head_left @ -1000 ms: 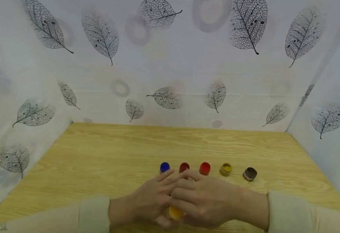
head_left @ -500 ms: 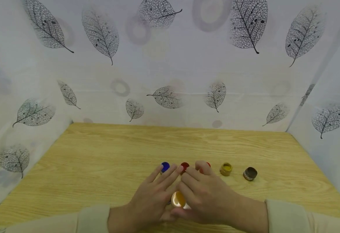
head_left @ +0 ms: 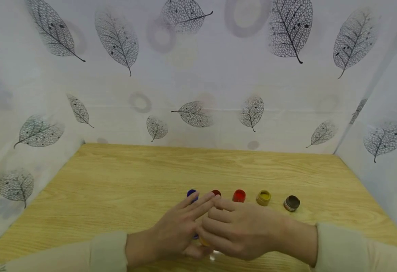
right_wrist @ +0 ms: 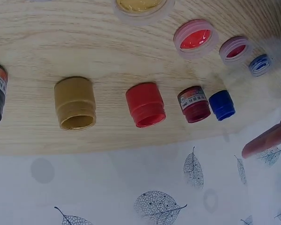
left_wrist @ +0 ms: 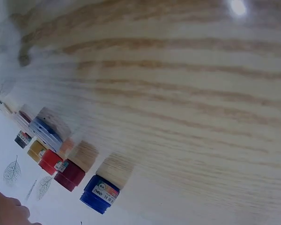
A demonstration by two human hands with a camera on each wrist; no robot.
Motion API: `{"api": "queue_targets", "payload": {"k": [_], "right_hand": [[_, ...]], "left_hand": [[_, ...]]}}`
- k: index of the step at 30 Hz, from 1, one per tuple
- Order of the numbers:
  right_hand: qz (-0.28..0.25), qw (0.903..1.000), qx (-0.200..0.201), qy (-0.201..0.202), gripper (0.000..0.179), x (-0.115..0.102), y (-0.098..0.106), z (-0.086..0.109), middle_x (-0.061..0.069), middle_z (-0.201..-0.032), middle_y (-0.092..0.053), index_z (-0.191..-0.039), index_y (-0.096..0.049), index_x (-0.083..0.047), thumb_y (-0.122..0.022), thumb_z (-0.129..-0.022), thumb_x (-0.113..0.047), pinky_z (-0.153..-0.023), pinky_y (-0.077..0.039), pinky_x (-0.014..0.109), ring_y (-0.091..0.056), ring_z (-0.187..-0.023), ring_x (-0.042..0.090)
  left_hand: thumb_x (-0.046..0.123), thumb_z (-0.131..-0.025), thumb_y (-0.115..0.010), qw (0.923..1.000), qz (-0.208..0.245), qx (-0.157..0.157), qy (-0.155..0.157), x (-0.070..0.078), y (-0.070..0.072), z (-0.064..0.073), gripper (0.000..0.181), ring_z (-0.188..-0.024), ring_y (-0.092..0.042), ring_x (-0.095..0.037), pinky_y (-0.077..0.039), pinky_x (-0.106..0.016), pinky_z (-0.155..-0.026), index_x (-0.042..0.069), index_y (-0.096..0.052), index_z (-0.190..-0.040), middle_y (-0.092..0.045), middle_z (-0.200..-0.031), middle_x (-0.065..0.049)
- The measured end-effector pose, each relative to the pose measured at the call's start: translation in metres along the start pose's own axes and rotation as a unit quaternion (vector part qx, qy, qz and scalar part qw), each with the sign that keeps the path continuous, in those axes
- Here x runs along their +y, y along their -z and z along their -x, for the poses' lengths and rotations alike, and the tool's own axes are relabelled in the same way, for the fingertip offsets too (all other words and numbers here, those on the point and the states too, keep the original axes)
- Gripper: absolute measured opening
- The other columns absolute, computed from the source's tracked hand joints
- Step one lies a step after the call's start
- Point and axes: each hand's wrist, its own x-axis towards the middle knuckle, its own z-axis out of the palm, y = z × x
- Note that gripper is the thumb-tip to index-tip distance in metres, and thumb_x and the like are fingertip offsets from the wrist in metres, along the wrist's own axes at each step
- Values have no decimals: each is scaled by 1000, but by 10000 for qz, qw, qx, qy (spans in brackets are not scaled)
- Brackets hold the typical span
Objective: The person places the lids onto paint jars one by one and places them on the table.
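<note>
Both hands are held over the near part of the surface [head_left: 133, 173]. The left hand [head_left: 172, 228] is kept flat, fingers straight, so its grip is apart. The right hand's [head_left: 242, 230] fingers are bent, close by the left fingertips; whether its grip is clamped on anything cannot be told. Between the row of jars and the near edge, the yellow lid [right_wrist: 143, 10], red lid [right_wrist: 195, 39], dark red lid [right_wrist: 235, 50] and blue lid [right_wrist: 260, 65] are laid out. Their paint looks wet, so fingers and sleeves [head_left: 108, 251] should be held high and no lid bumped. Open jars are lined up from the blue jar [right_wrist: 222, 105], about midway, toward the right edge, where the black jar [head_left: 291, 203] is placed. The wood-look surface is closed in at its back and side edges by white, leaf-printed cloth [head_left: 215, 77].
</note>
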Motion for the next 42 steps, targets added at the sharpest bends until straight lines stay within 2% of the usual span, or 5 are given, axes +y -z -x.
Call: {"api": "queue_targets", "payload": {"k": [11,20,32,37,42], "right_hand": [[-50,9925,-212,-1200,29,-12,-7,-1,-5,-92,-62,-101,-65,-12,-46,-104,-34,-75,-52,22,-55,-81,12],[707,9751,37,-2100,50,-19,-11,-7,-2,-74,-56,-81,-60,-12,-39,-103,-52,-61,-43,27,-51,-66,16],[54,9954,-347,-888,39,-8,1,3,-4,-103,-62,-113,-64,-12,-52,-99,-46,-88,-52,29,-61,-95,13],[-220,9948,-391,-911,33,-11,-1,3,-5,-104,-62,-114,-64,-13,-50,-102,-40,-96,-51,31,-61,-98,11],[-30,9933,-277,-1122,32,-14,-4,3,-4,-93,-59,-102,-63,-12,-49,-101,-41,-84,-51,30,-59,-89,15]], "left_hand": [[65,-93,-48,9960,-280,7,847,10,-1,4,71,-143,-44,-24,-44,-51,-110,16,-54,-145,-48,-152,-12],[63,-102,-14,9939,-371,293,997,15,-3,3,76,-142,-45,-26,-43,-54,-110,14,-55,-143,-51,-150,-12],[60,-86,-67,9993,229,250,153,3,-2,1,89,-142,-45,-26,-39,-46,-115,3,-43,-150,-44,-155,-12],[58,-87,-67,9990,389,147,158,4,-4,1,90,-144,-42,-27,-37,-46,-116,3,-40,-151,-41,-157,-13],[61,-94,-54,9990,172,322,243,7,-5,2,80,-142,-46,-27,-39,-50,-114,5,-42,-151,-45,-155,-10]]}}
